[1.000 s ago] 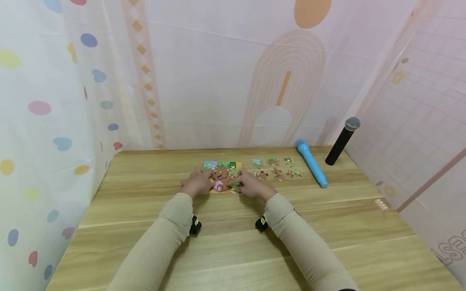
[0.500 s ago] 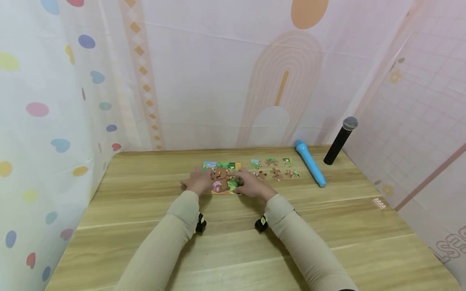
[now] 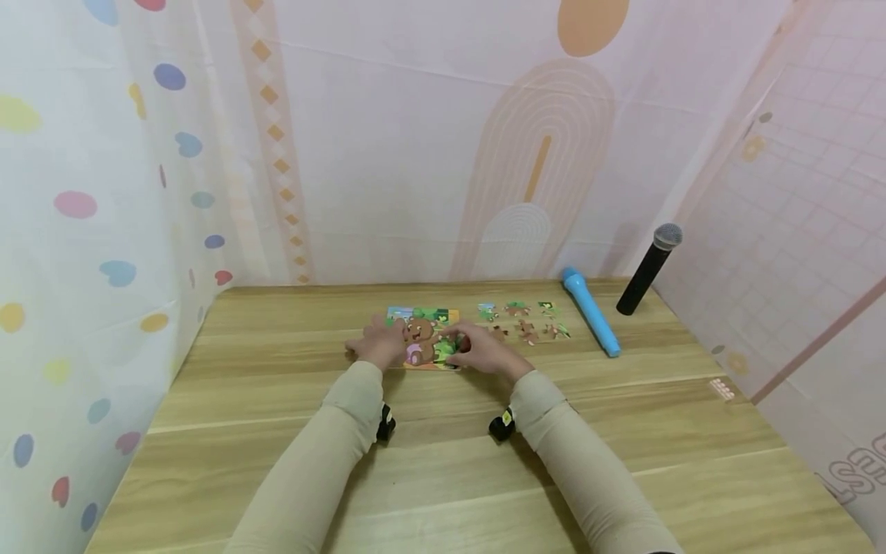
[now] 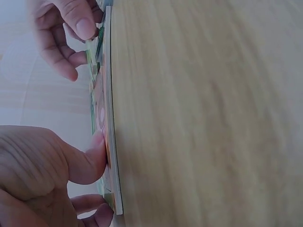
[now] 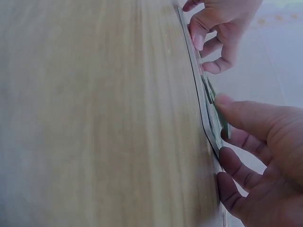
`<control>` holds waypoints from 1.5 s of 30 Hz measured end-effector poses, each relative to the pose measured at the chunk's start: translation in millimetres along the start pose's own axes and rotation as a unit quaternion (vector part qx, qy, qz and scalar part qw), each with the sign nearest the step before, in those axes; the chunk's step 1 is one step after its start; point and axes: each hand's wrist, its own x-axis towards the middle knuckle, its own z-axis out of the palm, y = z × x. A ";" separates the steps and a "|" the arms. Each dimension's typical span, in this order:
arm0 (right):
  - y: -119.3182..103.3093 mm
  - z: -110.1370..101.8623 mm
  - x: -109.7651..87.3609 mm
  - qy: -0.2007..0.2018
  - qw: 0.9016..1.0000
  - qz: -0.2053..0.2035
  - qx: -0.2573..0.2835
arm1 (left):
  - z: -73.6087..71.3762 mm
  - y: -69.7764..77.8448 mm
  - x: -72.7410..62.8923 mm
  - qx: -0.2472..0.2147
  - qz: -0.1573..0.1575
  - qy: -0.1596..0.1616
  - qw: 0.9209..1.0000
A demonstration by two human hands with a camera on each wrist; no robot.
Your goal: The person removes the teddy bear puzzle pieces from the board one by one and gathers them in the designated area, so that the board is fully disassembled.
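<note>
A flat jigsaw puzzle with a brown bear on a green and yellow scene lies near the back of the table. My left hand rests at its left side. In the left wrist view, that thumb presses on the puzzle face by the tray's front edge, with fingertips at the tray's end. At the puzzle's right side, my right hand pinches a small green puzzle piece between thumb and index finger. The piece is tilted up from the puzzle surface, while the other fingertips touch down by the tray's corner.
Several loose puzzle pieces lie in two rows right of the puzzle. Beyond them are a blue toy microphone lying down and a black microphone standing upright. A small pale pink block sits by the right table edge.
My right hand has gone from touching the puzzle with a stretched index finger to pinching a green piece at its right side. My left hand has shifted slightly at the left side.
</note>
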 end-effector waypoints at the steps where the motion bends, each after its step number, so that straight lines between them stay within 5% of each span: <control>1: 0.3 0.0 -0.1 0.004 1.000 0.000 -0.003 | 0.0 0.0 -0.1 0.001 0.001 0.000 1.000; 10: -2.1 1.3 -1.5 0.021 1.000 0.000 -0.003 | -2.7 -9.6 -1.0 -0.008 0.019 -0.021 1.000; 22: -3.6 -10.7 -10.0 0.054 0.999 0.004 -0.003 | -17.3 -32.9 -7.3 -0.021 0.084 -0.048 0.995; 28: 8.7 -43.5 -34.1 0.087 0.995 -0.006 0.037 | -21.8 -38.9 -7.6 -0.005 0.108 -0.059 0.992; 34: 35.6 -78.0 -65.5 0.124 0.991 0.036 0.042 | -25.7 -40.4 -12.0 0.010 0.131 -0.068 0.989; 39: 54.7 -95.7 -88.5 0.118 0.989 0.085 0.031 | -25.7 -40.0 -12.6 0.016 0.126 -0.071 0.989; 45: 76.8 -105.6 -103.2 0.113 0.989 0.095 0.002 | -23.6 -42.5 -10.4 0.019 0.129 -0.059 0.990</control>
